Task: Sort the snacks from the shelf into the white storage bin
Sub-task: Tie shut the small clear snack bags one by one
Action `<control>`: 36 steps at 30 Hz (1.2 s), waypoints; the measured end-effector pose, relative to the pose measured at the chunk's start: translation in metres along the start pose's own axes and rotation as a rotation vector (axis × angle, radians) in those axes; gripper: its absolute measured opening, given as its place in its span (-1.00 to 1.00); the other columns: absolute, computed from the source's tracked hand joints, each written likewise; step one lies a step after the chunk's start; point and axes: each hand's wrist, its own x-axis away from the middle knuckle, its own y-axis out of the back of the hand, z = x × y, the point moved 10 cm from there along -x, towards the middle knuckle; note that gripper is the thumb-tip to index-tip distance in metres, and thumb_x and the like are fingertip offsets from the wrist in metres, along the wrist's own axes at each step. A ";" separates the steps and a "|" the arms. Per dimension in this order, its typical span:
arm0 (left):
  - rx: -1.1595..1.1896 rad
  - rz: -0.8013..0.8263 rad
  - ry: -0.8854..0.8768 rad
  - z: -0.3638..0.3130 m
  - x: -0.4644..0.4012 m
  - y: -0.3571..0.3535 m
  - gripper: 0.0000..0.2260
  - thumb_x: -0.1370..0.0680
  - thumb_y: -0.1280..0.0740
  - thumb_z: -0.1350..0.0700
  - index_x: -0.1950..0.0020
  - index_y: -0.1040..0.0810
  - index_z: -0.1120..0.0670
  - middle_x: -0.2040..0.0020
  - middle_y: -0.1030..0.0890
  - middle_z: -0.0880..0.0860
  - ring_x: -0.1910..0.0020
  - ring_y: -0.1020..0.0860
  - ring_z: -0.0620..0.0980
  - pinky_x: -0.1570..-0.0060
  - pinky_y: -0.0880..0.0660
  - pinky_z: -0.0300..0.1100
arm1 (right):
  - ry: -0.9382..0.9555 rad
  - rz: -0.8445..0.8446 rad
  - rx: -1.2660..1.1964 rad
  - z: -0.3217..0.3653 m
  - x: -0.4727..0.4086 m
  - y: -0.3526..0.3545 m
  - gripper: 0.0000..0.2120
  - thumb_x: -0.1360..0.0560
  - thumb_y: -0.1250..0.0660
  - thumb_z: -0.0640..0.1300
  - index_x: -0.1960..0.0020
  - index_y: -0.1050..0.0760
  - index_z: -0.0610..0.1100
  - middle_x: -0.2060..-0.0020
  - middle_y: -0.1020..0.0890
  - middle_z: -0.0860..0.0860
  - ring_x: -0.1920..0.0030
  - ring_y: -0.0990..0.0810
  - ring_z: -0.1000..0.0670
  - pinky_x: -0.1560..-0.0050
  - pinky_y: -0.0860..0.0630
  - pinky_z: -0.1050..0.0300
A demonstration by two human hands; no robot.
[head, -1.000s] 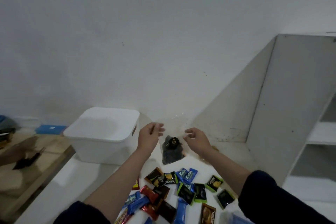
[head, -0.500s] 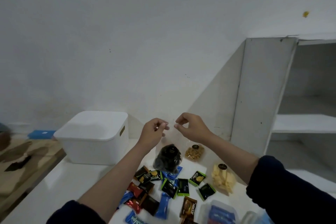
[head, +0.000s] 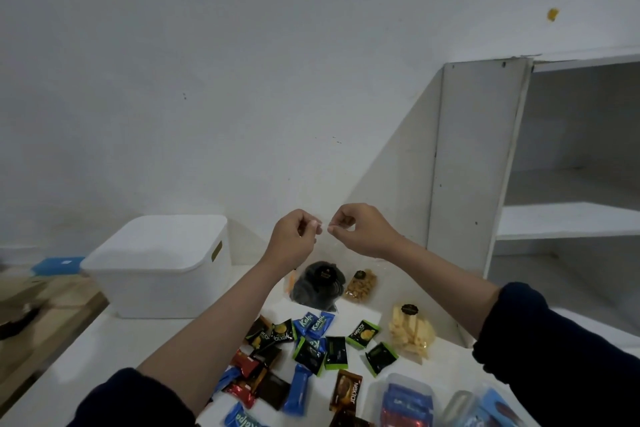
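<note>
My left hand and my right hand are raised above the table, each pinching the top edge of a clear plastic bag that holds dark snacks and hangs between them. The fingertips nearly touch. Below lie several small snack packets in blue, green, black and red wrappers. A clear bag of nuts and a clear bag of pale sticks sit to the right of the hanging bag. The white storage bin stands at the left with its lid on.
A white shelf unit with bare shelves stands at the right against the wall. Clear plastic containers with blue and red packs sit at the bottom right. A wooden surface lies beyond the table's left edge.
My hands have risen and come together, from apart to nearly touching, lifting the clear bag's top edge. The view has swung right, showing more of the shelf.
</note>
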 end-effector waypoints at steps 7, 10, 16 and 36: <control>-0.024 -0.030 -0.033 -0.005 0.002 0.007 -0.85 -0.56 -0.25 0.22 0.20 -0.50 0.09 0.27 -0.59 0.04 0.28 -0.53 -0.03 0.18 -0.49 -0.15 | -0.014 -0.002 -0.038 0.001 0.000 -0.005 -0.85 -0.48 -0.36 -0.10 0.11 -0.61 -0.19 0.20 -0.66 -0.02 0.15 -0.60 0.01 0.08 -0.56 0.10; 0.004 -0.031 -0.034 -0.004 0.004 0.010 -0.86 -0.57 -0.26 0.21 0.18 -0.53 0.12 0.29 -0.60 -0.01 0.29 -0.55 -0.07 0.16 -0.53 -0.19 | -0.015 -0.006 -0.035 0.004 -0.001 -0.006 -0.87 -0.49 -0.35 -0.12 0.11 -0.60 -0.18 0.22 -0.64 0.00 0.16 -0.58 0.03 0.10 -0.53 0.15; 0.051 0.037 -0.029 -0.005 0.003 0.009 -0.89 -0.58 -0.25 0.22 0.07 -0.57 0.15 0.21 -0.63 -0.01 0.36 -0.58 -0.27 0.30 -0.46 -0.45 | 0.000 -0.010 -0.042 0.006 -0.002 -0.002 -0.90 -0.49 -0.34 -0.14 0.13 -0.59 -0.16 0.25 -0.61 0.05 0.21 -0.55 0.10 0.17 -0.44 0.34; -0.012 -0.011 -0.149 -0.029 0.007 0.010 -0.81 -0.54 -0.30 0.23 0.24 -0.48 0.00 0.29 -0.58 0.05 0.31 -0.55 0.02 0.22 -0.51 -0.10 | 0.121 -0.081 -0.043 0.019 0.005 0.008 -0.90 -0.48 -0.34 -0.19 0.18 -0.57 -0.21 0.26 -0.62 -0.05 0.20 -0.57 -0.01 0.13 -0.51 0.15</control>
